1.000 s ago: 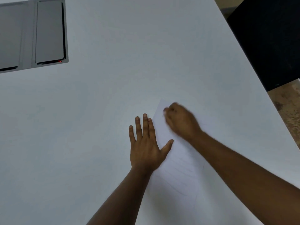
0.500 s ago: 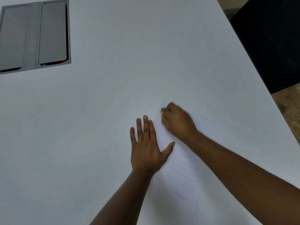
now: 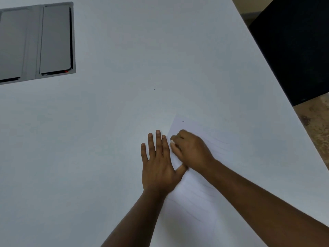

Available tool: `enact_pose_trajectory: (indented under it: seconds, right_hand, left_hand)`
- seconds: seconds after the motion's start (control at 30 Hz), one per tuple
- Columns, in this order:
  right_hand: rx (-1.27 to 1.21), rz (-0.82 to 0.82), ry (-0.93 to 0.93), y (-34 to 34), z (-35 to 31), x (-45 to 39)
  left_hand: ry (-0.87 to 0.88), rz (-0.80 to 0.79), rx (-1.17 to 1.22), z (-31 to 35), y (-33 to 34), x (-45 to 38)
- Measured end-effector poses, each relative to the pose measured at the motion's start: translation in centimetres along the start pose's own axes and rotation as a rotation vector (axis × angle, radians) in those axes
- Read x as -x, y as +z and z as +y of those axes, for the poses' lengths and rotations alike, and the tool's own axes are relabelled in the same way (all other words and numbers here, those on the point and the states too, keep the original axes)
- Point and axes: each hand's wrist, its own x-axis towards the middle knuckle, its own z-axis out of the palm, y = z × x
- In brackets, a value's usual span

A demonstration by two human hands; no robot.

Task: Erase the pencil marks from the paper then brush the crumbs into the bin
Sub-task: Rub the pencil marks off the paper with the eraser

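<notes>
A white sheet of paper [image 3: 199, 189] with faint pencil lines lies on the white table [image 3: 124, 122]. My left hand [image 3: 159, 163] rests flat with straight fingers along the sheet's left edge, its thumb on the paper. My right hand [image 3: 191, 148] is curled just right of it and pinches a small white eraser [image 3: 172, 142], whose tip peeks out at the fingertips and touches the paper. A short dark pencil mark [image 3: 183, 121] shows near the sheet's top corner.
A grey hatch with two flaps [image 3: 37, 43] is set into the table at the far left. The table's right edge runs diagonally, with a black object [image 3: 293, 50] and speckled floor [image 3: 316, 125] beyond it. A few tiny dark specks [image 3: 154, 89] lie above the paper.
My right hand with the eraser has slid down the sheet toward me and closer to my left thumb. My left hand has stayed in place.
</notes>
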Motion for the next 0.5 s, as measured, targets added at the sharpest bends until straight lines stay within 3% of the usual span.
enact_pose_trajectory:
  seconds: [0.1, 0.2, 0.4, 0.5]
  right_hand:
    - [0.102, 0.169, 0.131, -0.7, 3.1, -1.4]
    - [0.104, 0.221, 0.276, -2.4, 5.5, -2.4]
    - [-0.276, 0.264, 0.498, -4.1, 1.9, 2.4]
    - [-0.443, 0.265, 0.5, -2.8, -1.6, 5.9]
  left_hand:
    - [-0.018, -0.007, 0.03, 0.2, -0.2, 0.0]
    - [-0.023, -0.002, 0.037, 0.2, -0.4, 0.1]
    - [-0.02, -0.013, 0.055, 0.3, -0.5, 0.1]
    - [-0.03, 0.015, 0.056, 0.3, -0.4, 0.1]
